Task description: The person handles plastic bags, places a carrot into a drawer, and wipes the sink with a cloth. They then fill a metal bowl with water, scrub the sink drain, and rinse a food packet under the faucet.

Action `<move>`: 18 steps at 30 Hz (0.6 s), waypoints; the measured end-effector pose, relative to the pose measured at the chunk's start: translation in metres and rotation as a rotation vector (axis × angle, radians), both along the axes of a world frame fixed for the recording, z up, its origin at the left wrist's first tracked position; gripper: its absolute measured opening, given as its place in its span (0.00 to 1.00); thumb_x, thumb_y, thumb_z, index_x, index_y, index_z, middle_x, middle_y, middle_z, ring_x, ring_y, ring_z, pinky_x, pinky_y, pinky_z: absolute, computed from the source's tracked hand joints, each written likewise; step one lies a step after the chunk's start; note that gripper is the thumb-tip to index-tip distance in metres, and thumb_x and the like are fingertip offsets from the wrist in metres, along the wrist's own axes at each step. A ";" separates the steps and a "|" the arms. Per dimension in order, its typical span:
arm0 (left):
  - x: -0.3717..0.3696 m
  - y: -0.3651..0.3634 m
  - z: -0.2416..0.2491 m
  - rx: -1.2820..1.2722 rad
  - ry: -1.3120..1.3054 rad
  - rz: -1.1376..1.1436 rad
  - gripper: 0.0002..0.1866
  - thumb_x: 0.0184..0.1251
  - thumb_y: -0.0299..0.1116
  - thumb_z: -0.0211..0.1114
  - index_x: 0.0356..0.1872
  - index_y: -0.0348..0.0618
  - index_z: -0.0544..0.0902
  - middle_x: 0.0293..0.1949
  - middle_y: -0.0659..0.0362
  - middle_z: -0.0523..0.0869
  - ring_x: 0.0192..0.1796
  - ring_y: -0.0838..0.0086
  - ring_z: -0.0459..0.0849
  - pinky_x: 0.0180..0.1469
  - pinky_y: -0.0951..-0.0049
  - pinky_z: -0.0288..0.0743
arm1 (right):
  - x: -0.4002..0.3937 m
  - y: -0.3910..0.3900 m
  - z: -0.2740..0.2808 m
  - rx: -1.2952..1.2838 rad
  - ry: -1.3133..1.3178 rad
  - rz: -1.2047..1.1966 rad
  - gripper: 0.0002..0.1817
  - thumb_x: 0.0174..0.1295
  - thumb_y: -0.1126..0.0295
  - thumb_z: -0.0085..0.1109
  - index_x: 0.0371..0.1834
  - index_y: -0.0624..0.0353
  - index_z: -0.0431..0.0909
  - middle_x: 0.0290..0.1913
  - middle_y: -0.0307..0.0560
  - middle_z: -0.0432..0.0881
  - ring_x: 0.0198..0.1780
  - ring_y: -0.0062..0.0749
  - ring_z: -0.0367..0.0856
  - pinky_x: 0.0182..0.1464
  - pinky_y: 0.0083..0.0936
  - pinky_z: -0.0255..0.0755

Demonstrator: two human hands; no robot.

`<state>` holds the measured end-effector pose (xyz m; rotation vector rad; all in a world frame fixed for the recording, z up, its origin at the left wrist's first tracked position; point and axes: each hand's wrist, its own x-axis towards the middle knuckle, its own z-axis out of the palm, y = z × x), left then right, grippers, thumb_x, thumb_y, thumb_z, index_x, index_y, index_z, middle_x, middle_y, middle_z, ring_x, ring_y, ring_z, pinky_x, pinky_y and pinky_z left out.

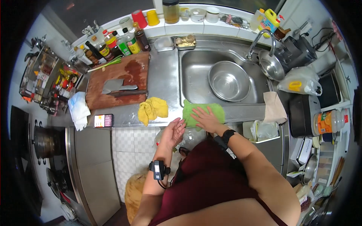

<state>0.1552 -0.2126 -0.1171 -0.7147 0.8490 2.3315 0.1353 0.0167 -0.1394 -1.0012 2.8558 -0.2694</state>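
Note:
A green cloth (190, 108) lies over the front edge of the sink. My right hand (205, 119) rests palm down on it, fingers spread flat. Just left of the cloth, my left hand (174, 132) is turned palm up at the counter's edge, its fingers loosely bent and apart, with nothing seen in them. Further left on the counter sits a crumpled yellow cloth (153, 110). Inside the sink (196, 75) stands a round metal basin (229, 81), off to the right.
A cutting board (124, 71) holds a cleaver (113, 86) and green onion (107, 64). Bottles (113, 43) stand behind it. A phone (103, 120) lies at the counter's front left. The faucet (260, 35) arches over the sink's right rear. A beige cloth (274, 107) hangs right.

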 end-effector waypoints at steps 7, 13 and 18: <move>-0.021 0.039 -0.004 0.012 -0.001 -0.093 0.17 0.66 0.32 0.49 0.55 0.40 0.68 0.52 0.52 0.76 0.52 0.64 0.77 0.51 0.68 0.73 | -0.005 0.004 -0.006 -0.067 -0.038 -0.057 0.28 0.61 0.55 0.47 0.65 0.47 0.57 0.71 0.42 0.49 0.71 0.39 0.45 0.67 0.54 0.38; -0.050 0.097 0.010 0.025 -0.010 -0.171 0.15 0.67 0.31 0.48 0.53 0.40 0.70 0.49 0.52 0.78 0.51 0.64 0.78 0.52 0.66 0.72 | -0.026 0.043 -0.008 -0.558 -0.163 -0.043 0.22 0.59 0.59 0.51 0.56 0.56 0.70 0.63 0.53 0.63 0.66 0.42 0.58 0.65 0.45 0.51; -0.086 0.154 0.012 0.008 0.025 -0.266 0.15 0.65 0.30 0.49 0.52 0.39 0.70 0.48 0.51 0.78 0.50 0.64 0.78 0.51 0.68 0.73 | -0.059 0.150 0.007 -1.144 -0.346 -0.889 0.18 0.60 0.62 0.54 0.50 0.60 0.73 0.45 0.45 0.79 0.48 0.32 0.76 0.51 0.26 0.69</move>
